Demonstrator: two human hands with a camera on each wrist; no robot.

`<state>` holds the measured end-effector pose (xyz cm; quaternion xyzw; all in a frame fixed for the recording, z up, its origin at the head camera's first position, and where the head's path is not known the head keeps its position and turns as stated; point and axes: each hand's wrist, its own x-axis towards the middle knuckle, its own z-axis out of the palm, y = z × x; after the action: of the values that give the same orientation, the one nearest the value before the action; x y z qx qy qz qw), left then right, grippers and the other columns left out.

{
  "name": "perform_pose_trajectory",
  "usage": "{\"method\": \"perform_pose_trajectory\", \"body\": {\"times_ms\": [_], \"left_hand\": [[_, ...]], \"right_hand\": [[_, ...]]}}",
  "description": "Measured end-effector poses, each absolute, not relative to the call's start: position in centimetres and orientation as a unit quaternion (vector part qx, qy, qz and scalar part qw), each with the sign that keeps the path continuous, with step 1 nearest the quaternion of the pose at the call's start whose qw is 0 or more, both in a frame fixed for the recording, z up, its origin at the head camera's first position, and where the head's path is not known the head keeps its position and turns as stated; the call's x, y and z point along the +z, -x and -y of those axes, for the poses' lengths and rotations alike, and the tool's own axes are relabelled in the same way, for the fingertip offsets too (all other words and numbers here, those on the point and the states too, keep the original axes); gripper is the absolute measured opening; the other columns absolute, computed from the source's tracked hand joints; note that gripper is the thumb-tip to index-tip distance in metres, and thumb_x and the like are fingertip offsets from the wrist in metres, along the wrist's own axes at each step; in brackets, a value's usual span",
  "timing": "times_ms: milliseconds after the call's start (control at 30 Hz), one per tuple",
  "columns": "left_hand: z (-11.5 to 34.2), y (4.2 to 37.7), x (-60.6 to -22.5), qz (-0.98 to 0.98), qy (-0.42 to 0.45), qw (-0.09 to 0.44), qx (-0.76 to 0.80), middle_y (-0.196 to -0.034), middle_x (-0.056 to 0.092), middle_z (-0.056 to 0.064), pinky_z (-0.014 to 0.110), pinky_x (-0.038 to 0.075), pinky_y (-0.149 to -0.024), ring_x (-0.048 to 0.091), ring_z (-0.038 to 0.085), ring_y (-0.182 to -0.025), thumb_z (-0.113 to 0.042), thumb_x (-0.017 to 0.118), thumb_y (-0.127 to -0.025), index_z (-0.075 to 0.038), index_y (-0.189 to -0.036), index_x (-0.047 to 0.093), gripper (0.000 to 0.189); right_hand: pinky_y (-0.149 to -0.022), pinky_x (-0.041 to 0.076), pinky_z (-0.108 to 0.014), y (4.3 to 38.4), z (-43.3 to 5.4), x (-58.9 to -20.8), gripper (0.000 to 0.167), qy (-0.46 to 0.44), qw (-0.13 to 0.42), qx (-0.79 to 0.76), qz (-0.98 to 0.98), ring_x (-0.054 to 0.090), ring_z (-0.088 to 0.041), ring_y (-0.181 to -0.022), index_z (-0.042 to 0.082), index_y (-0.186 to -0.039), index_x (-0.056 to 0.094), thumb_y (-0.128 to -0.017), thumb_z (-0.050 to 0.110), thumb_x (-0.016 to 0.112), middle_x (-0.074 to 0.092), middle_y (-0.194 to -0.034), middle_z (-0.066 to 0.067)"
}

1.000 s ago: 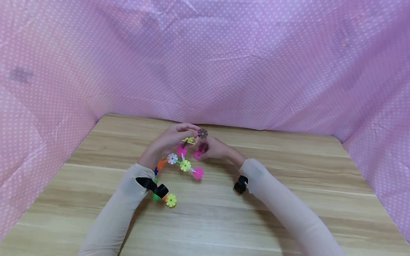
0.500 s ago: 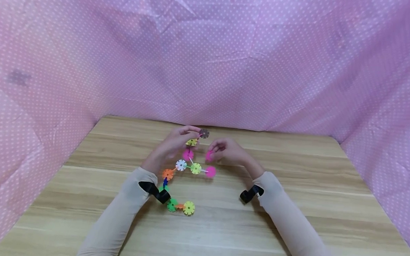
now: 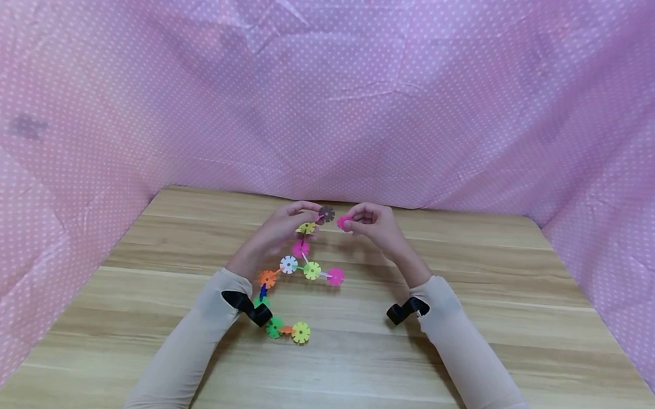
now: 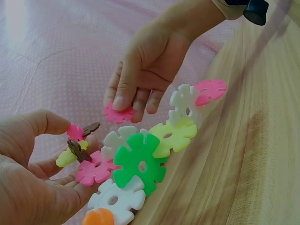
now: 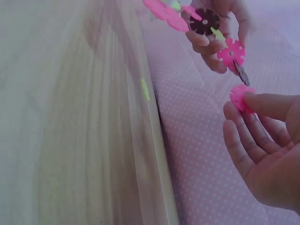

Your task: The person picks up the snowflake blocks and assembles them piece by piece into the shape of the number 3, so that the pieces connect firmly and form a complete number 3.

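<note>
My left hand [image 3: 283,228] holds the upper end of a chain of interlocking snowflake discs, its fingers pinching near a pink disc [image 4: 75,131]. A brown disc [image 3: 327,214] sticks out at that end. Below the hand follow a yellow disc [image 3: 306,227], a pink one [image 3: 301,249], a white one [image 3: 289,264] and a pale green one [image 3: 312,271]. From there the chain curves down past an orange disc [image 3: 268,279]. Between thumb and fingers my right hand [image 3: 378,227] pinches a separate pink disc [image 5: 240,97], just right of the brown disc and apart from it in the head view.
The chain's lower end, with a green disc [image 3: 274,328] and a yellow disc [image 3: 301,333], is over the wooden table [image 3: 386,375]. A pink dotted cloth [image 3: 363,109] hangs behind and at both sides. A small yellow-green patch [image 5: 145,89] shows at the table's edge.
My right hand has moved right, then up, carrying the pink disc level with the brown one. The chain shifted slightly right in the first half second; the left hand keeps its hold.
</note>
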<state>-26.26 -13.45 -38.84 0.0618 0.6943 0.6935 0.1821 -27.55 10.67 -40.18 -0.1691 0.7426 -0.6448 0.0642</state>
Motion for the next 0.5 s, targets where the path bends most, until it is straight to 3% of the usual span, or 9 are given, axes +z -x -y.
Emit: {"method": "perform_pose_trajectory", "body": {"times_ms": [167,500], "left_hand": [[13.37,26.25,-38.68,-0.695,-0.068,0.185,0.692,-0.121,0.064,0.013,0.054,0.055,-0.101,0.069,0.017,-0.09,-0.019,0.056,-0.105,-0.003,-0.134,0.058,0.033],[13.27,26.25,-38.72,-0.691,-0.071,0.189,0.694,-0.121,0.065,0.013,0.039,0.06,-0.09,0.067,0.017,-0.093,-0.019,0.056,-0.105,-0.002,-0.135,0.058,0.034]], "right_hand": [[-0.07,0.061,-0.024,27.24,-10.38,-39.8,0.02,0.17,0.026,-0.65,-0.74,0.073,-0.013,-0.079,-0.011,-0.105,0.066,-0.089,-0.002,0.074,0.073,-0.105,-0.029],[-0.067,0.06,-0.023,26.93,-10.02,-39.52,0.018,0.183,-0.023,-0.637,-0.748,0.068,-0.006,-0.071,-0.01,-0.101,0.067,-0.089,-0.001,0.076,0.073,-0.097,-0.026]]}}
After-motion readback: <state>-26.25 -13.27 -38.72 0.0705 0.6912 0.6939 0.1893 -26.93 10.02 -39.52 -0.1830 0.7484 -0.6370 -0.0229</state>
